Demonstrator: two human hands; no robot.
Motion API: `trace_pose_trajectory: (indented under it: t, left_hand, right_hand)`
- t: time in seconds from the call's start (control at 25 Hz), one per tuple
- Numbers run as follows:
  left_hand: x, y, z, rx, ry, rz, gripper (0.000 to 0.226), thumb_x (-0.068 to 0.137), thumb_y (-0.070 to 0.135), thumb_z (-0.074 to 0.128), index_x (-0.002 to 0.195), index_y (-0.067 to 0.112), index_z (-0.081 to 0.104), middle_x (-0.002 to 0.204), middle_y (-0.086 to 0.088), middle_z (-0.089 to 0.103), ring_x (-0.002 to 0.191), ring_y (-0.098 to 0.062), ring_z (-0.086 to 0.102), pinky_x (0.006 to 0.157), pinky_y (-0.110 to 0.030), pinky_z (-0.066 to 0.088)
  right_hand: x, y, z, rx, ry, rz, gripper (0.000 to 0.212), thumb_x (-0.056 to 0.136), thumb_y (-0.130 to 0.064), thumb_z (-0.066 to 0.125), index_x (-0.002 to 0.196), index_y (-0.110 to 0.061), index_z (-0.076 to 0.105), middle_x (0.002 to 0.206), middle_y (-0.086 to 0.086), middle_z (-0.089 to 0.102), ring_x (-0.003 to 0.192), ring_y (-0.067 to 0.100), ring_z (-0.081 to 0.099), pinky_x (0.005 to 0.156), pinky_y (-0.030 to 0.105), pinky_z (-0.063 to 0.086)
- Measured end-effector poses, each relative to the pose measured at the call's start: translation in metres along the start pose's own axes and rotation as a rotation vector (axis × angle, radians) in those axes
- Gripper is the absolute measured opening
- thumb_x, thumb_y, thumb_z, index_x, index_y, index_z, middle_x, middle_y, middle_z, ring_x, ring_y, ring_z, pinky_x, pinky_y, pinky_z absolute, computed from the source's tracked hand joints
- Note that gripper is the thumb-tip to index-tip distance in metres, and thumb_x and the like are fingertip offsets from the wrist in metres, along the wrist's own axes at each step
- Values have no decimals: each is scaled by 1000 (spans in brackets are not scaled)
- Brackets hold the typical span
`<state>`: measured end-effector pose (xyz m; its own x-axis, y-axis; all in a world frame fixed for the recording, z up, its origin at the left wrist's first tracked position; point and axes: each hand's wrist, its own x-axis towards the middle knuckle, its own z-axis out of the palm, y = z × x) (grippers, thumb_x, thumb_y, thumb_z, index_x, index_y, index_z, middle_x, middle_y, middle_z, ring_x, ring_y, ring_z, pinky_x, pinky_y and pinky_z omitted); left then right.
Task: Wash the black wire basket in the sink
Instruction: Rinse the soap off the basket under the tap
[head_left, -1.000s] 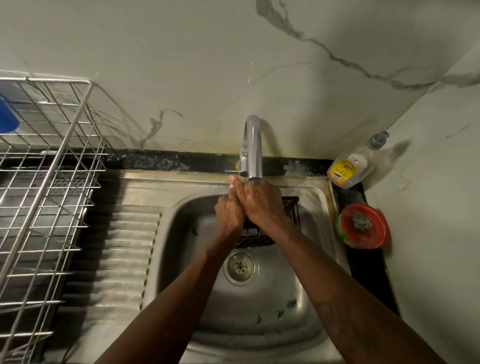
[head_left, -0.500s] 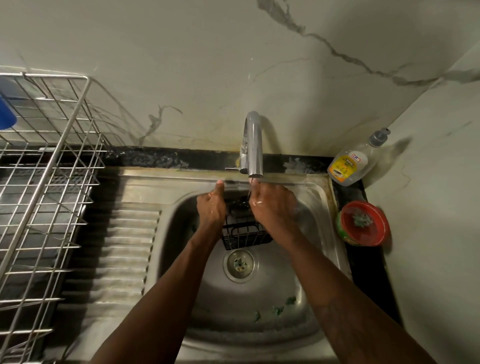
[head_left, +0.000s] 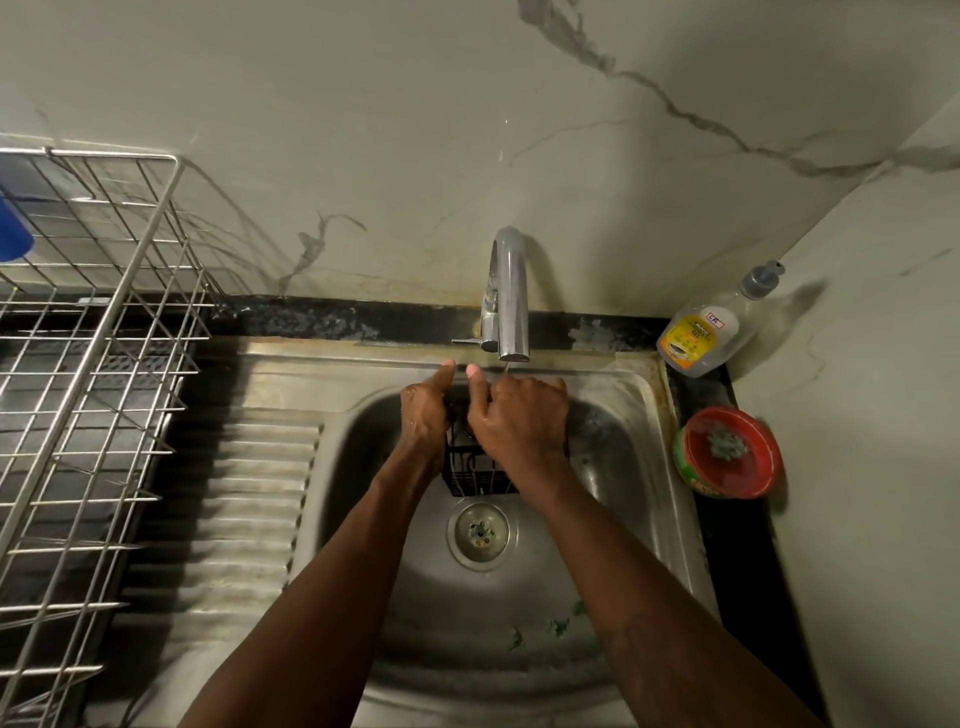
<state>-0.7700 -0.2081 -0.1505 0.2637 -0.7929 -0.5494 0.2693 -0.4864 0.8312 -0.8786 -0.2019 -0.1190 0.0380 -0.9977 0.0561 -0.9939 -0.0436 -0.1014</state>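
The black wire basket (head_left: 470, 473) sits at the back of the steel sink (head_left: 363, 441), under the chrome tap (head_left: 506, 296), from which a thin stream of water falls. My left hand (head_left: 426, 410) grips the basket's left side, thumb up by the sink's back edge. My right hand (head_left: 522, 423) lies curled over the basket's top and right side, hiding most of it. Only the basket's near lower wall shows between my wrists, just behind the drain (head_left: 482, 530).
A steel wire dish rack (head_left: 104, 364) stands on the ribbed drainboard (head_left: 234, 493) at left. A soap bottle (head_left: 711, 327) and a red bowl (head_left: 727, 452) sit on the counter right of the sink. Green scraps (head_left: 556, 626) lie in the basin's near part.
My hands went from pressed together under the tap, to apart on the basket's two sides, to close together again over its top. The basket has shifted slightly in the sink.
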Motion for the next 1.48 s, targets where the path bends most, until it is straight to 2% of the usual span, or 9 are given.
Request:
trace_pose_trajectory:
  t: [0.24, 0.48, 0.68, 0.76, 0.88, 1.04, 1.16, 1.32, 1.48]
  left_hand:
    - [8, -6, -28, -241, -72, -89, 50, 99, 44, 57, 112, -1, 72, 110, -23, 75, 101, -37, 74, 91, -45, 58]
    - [8, -12, -36, -188, -76, -94, 53, 97, 51, 58, 113, 3, 75, 105, -23, 76, 93, -38, 74, 80, -42, 60]
    - [-5, 1, -15, 461, 95, 604, 52, 109, 39, 45, 70, 17, 71, 57, 6, 65, 48, -5, 62, 47, -19, 49]
    - [-7, 9, -2, 518, 66, 654, 62, 110, 40, 42, 53, 21, 55, 46, 4, 54, 41, -11, 50, 45, -22, 39]
    - [-5, 17, 11, 584, 136, 634, 69, 107, 48, 43, 44, 22, 45, 40, 7, 44, 37, -10, 40, 48, -24, 36]
    - [7, 13, -14, 460, 158, 376, 61, 101, 50, 55, 49, 18, 55, 43, 7, 52, 35, -3, 45, 49, -22, 44]
    - [-4, -3, -30, 383, 73, 356, 43, 102, 41, 57, 66, 18, 62, 49, 11, 59, 43, 3, 56, 48, -14, 45]
    - [-14, 0, -7, 392, -42, 442, 40, 102, 39, 58, 76, 12, 70, 67, 2, 71, 56, -1, 67, 53, -13, 50]
    - [2, 10, -3, 381, 56, 361, 57, 100, 46, 60, 60, 5, 63, 49, -1, 57, 39, -8, 50, 46, -20, 44]
  right_hand:
    - [-5, -17, -5, -35, -58, -492, 43, 106, -46, 31, 121, -20, 62, 119, 5, 67, 111, 26, 59, 102, 48, 39]
    - [13, 5, -28, 148, -10, -196, 53, 108, -48, 37, 64, -21, 52, 60, 1, 54, 62, 19, 59, 74, 37, 57]
    - [29, -6, -2, 147, -181, -112, 52, 103, -56, 27, 109, -20, 63, 102, 6, 66, 97, 25, 65, 82, 30, 50]
    - [37, -12, 11, 396, -216, 60, 77, 91, -72, 15, 126, -20, 59, 123, 6, 64, 114, 26, 61, 89, 32, 45]
    - [36, -18, 0, 979, -120, 371, 54, 98, -63, 48, 113, -14, 64, 109, 7, 66, 99, 24, 66, 79, 34, 54]
    - [15, 4, 5, 765, -234, 1, 61, 102, -67, 30, 89, -21, 69, 78, -2, 67, 73, 11, 64, 68, 29, 54]
    - [-8, 39, 30, 561, -239, 33, 62, 106, -60, 22, 70, -26, 58, 59, -10, 55, 58, 2, 52, 73, 29, 52]
    - [0, 38, 49, 480, -29, 227, 64, 111, -45, 25, 70, -16, 65, 60, -3, 59, 58, 10, 54, 67, 27, 47]
    - [2, -7, 37, 433, -16, -35, 54, 110, -41, 23, 91, -21, 69, 79, -3, 69, 76, 14, 61, 84, 36, 45]
